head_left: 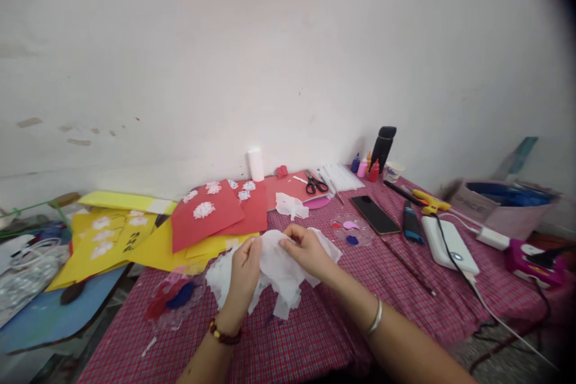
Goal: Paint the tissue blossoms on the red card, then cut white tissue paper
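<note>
From my end, I have both hands closed in a pinch on one thin white sheet [274, 255]. The left hand [245, 265] grips its left side between thumb and curled fingers; the right hand [310, 252] nips it near the upper right, with the thumb against the fingers. The sheet is held up at the middle of the near side of the table, over loose white pieces [218, 282] spread on the checked cloth [189, 345].

My main worry is tearing: the sheet looks flimsy, so if the hands pull apart unevenly, I'd expect it to rip at a pinch. The loose pieces sit so close under the fingers that one could get dragged along or creased. Paint is the next hazard. The left palette [192, 303], with red and blue in it, lies just beside the pieces, and a sideways sweep of the left wrist could smear them. The beaded bracelet [225, 333] might also catch a thin edge.

For room, I'd favour lifting straight up, as only the wall [270, 72] stands behind. Leftward, the palette and the slanting table edge limit me. Ahead, the red cards [207, 222] and a crumpled white piece [291, 206] crowd in, with the scissors [316, 185] beyond. To the right, the other palette [360, 229], phone [375, 215] and slim dark stick [407, 265] hem in the right forearm. Bare cloth between the forearms gives some slack toward the body.
</note>
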Available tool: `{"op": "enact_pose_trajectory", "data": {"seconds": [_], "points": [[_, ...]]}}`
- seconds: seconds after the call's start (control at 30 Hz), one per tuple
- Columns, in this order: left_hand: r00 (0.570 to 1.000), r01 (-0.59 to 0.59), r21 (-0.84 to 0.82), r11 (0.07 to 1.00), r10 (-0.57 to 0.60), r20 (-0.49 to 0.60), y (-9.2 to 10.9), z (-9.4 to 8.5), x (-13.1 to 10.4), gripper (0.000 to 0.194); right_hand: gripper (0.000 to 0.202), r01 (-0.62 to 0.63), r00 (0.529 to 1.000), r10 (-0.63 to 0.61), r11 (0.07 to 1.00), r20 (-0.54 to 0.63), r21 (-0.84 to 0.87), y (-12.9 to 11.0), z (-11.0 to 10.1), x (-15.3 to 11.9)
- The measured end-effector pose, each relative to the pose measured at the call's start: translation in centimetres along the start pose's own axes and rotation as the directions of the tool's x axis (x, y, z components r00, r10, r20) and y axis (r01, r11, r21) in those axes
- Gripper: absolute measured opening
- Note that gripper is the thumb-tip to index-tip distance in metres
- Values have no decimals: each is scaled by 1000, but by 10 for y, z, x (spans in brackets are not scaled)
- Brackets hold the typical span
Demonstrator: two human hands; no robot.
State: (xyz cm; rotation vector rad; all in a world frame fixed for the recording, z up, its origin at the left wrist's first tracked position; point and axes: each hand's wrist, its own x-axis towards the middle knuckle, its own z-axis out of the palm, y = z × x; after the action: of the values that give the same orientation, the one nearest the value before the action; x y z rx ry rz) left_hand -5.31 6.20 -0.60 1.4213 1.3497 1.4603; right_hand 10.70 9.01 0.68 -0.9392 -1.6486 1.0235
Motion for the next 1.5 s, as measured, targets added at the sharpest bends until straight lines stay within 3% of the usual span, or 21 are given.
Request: {"op": "enact_pose_trajectory", "data": {"seconds": [0.17,0.3,0.5,0.6,0.83,1.0,1.1,1.17,1.27,1.37,1.5], "points": [[996,-27,15,1000,28,-90,7,-1,-5,41,21,-40,999,37,992,32,119,5,-2,4],[996,-82,106,991,85,-19,12,3,-9,41,20,46,995,-54,994,82,97,0,-1,2],[964,-233,227,946,194,180,4,10,-12,38,3,66,998,-65,995,12,-75,-4,-1,0],[958,-261,268,927,214,192,2,11,-12,34,2,56,998,-58,996,-17,-73,-4,-3,1],[976,-187,213,959,158,148,6,7,-11,28,2,16,998,-18,999,-57,-38,-6,-6,2],[957,-282,295,913,246,156,5,10,-11,31,9,126,992,-126,990,6,-61,-12,-7,0],[935,-350,355,867,299,193,5,13,-12,31,4,169,985,-171,982,-19,-84,-11,-6,0],[926,-371,386,844,305,223,4,13,-13,31,7,131,988,-135,990,-73,-57,-8,-6,1],[923,-369,391,844,280,265,2,13,-13,26,8,46,986,-43,999,-161,12,-6,-7,3],[938,-326,364,872,253,235,2,12,-12,23,13,5,983,12,996,-183,93,-6,-8,5],[985,-145,209,967,120,127,2,9,-8,24,23,-61,979,109,963,-170,263,-6,-10,6]]}}
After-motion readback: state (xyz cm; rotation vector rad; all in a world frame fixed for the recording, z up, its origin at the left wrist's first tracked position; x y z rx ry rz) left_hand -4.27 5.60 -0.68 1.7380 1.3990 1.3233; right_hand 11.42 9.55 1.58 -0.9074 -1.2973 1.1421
